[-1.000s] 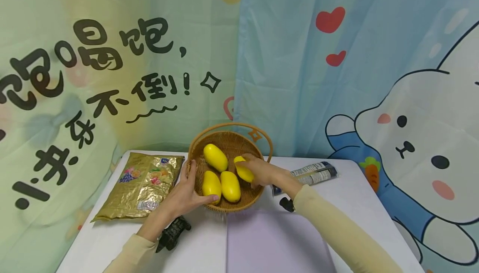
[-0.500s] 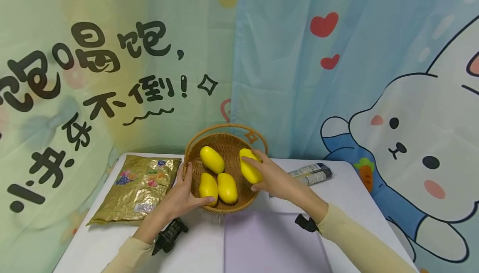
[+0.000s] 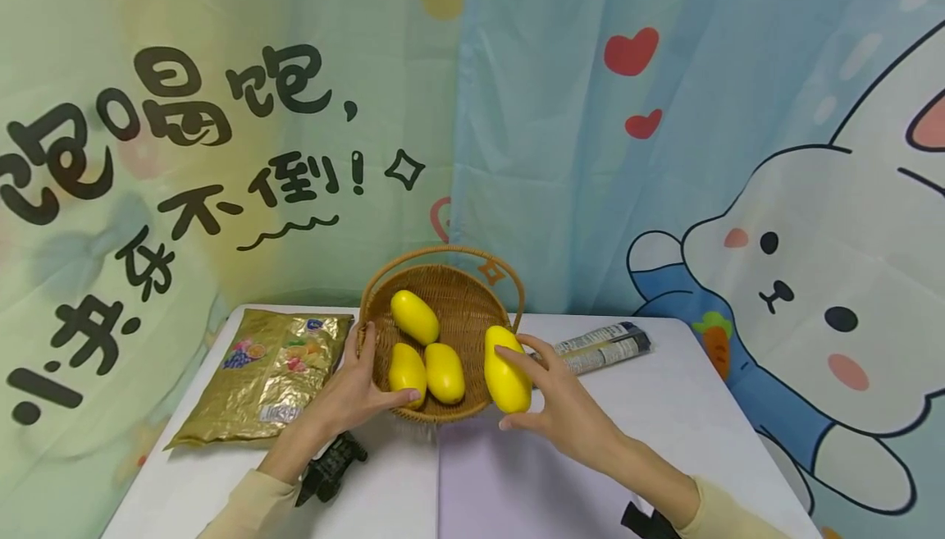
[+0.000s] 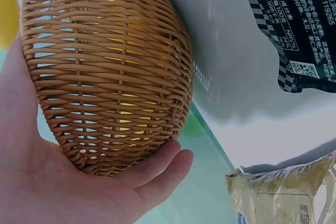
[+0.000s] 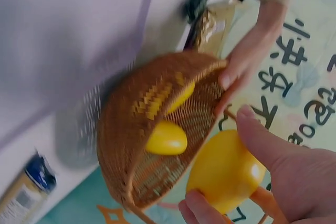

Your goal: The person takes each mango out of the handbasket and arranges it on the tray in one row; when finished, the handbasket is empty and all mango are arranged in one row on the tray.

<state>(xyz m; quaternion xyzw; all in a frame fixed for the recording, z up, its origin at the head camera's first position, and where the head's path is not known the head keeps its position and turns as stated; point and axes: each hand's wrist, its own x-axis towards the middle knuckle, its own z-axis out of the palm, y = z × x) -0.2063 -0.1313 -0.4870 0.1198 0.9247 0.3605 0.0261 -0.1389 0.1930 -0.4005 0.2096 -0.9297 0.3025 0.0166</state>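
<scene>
A brown wicker basket (image 3: 472, 309) with a hooped handle tilts toward me at the back of the table. My left hand (image 3: 362, 383) grips its left side, thumb over the front rim; in the left wrist view the fingers (image 4: 168, 166) wrap beneath the weave. Inside lie three yellow mangoes, one at the upper left (image 3: 415, 317) and two side by side lower down. In my right hand (image 3: 568, 416) is another yellow mango (image 3: 508, 371), pinched between thumb and fingers at the basket's front right. The right wrist view shows this mango (image 5: 226, 169) outside the rim.
A gold foil bag (image 3: 273, 375) with fruit pictures lies left of the basket. A long dark-and-clear packet (image 3: 601, 346) lies at the back right. A black packet (image 3: 332, 467) sits near my left forearm. A pale lilac mat (image 3: 531, 481) covers the front middle.
My right hand has lifted the mango from the basket's right side and brought it toward me, over the front right rim. The left hand keeps its grip on the basket.
</scene>
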